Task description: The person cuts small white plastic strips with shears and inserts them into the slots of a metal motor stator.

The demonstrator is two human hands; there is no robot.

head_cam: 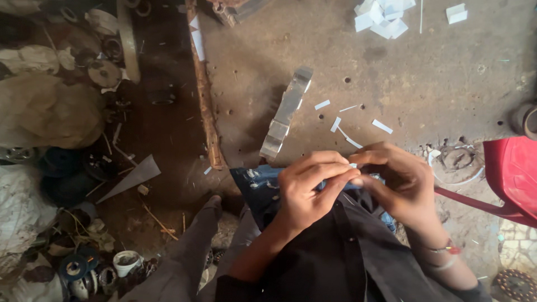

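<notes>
Head view: both hands, left hand (305, 187) and right hand (400, 182), pinch a small white strip (353, 165), mostly hidden by fingertips, over blue cloth (258, 187) on the lap; beyond, a notched metal bar (285, 112), paper scraps (382, 15) on gritty concrete floor (436, 72).

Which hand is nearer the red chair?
Right. The right hand is beside the red chair, a short gap to its left. The left hand sits farther away, beyond the right hand, fingertips meeting it over a small white piece.
</notes>
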